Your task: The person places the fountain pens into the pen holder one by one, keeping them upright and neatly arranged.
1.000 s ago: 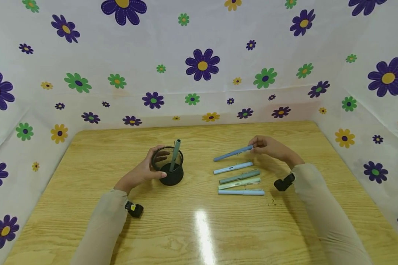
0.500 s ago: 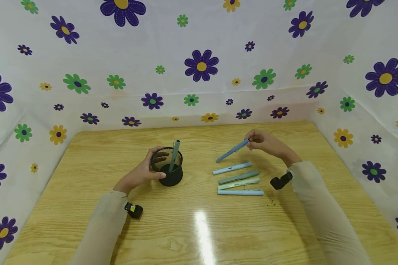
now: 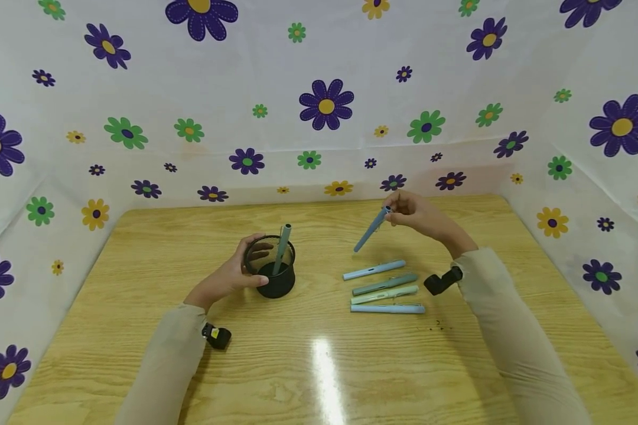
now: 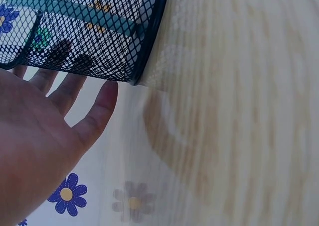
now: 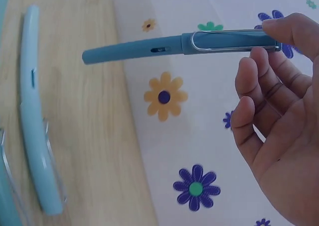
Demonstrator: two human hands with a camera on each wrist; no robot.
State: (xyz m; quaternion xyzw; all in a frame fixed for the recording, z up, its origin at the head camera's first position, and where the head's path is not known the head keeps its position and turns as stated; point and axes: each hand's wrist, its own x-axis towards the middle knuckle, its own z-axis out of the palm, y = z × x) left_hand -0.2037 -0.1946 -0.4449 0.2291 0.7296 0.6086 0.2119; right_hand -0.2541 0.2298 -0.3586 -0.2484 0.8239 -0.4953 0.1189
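My left hand (image 3: 225, 282) curls round a black mesh pen holder (image 3: 277, 288) standing on the table, thumb in front and fingers behind. Inside it leans a dark green pen (image 3: 282, 248), its capped end above the rim. The right hand (image 3: 417, 217) pinches a blue pen (image 3: 372, 229) by its clip end, between thumb and fingertips. That pen slants in the air, its other end pointing down and left; the right wrist view shows its wire clip (image 5: 224, 49). Nearest below it lies a light blue pen (image 3: 374, 270).
In a row on the wooden table (image 3: 276, 366) lie a grey-green pen (image 3: 385, 284), a pale green pen (image 3: 384, 294) and another light blue pen (image 3: 387, 309). A few dark specks (image 3: 438, 326) are to their right. A flower-patterned cloth (image 3: 218, 118) rises behind and at both sides.
My right hand has lifted the blue pen off the table, moving it up and left and tilting it steeper. The left hand and pen holder stay in place.
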